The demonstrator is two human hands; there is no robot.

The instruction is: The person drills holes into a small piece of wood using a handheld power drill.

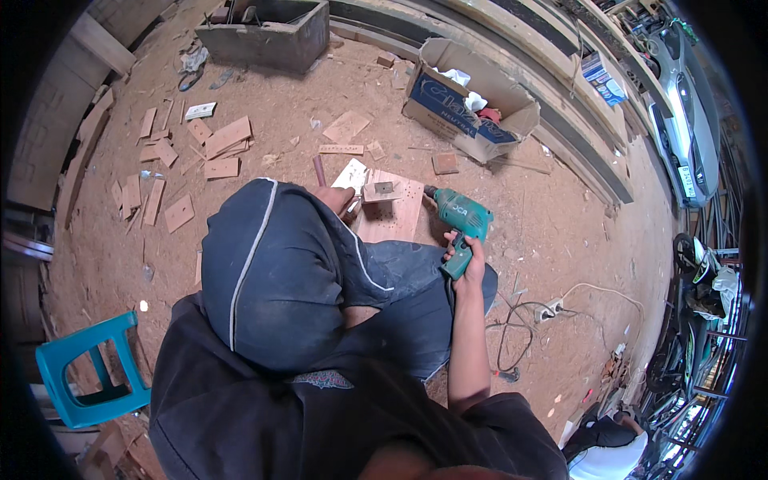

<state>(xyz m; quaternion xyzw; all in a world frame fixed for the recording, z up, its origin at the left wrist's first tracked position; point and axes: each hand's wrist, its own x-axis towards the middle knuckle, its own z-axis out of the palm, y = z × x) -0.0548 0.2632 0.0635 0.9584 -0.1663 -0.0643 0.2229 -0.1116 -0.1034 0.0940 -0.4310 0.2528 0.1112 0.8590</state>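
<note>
My right hand (470, 254) is wrapped around the handle of a green power drill (466, 214). The drill's dark chuck points left, beside a pinkish wooden board (408, 210) dotted with small holes. On that board rests a small wooden block (374, 193) with a grey rectangular patch on top. My left hand (334, 198) is at the block's left side, partly hidden behind my raised knee. Its fingers look closed, but what they hold is unclear. Close by are a white flat piece (350, 174) and a reddish-brown stick (319, 170).
Loose wooden pieces (228, 138) litter the dirt floor at left. A cardboard box (472, 104) and a grey trough (268, 36) stand ahead, near stacked beams (592, 120). A teal stool (88, 372) is at left. Cables run to a power strip (549, 310); another person (608, 448) is lower right.
</note>
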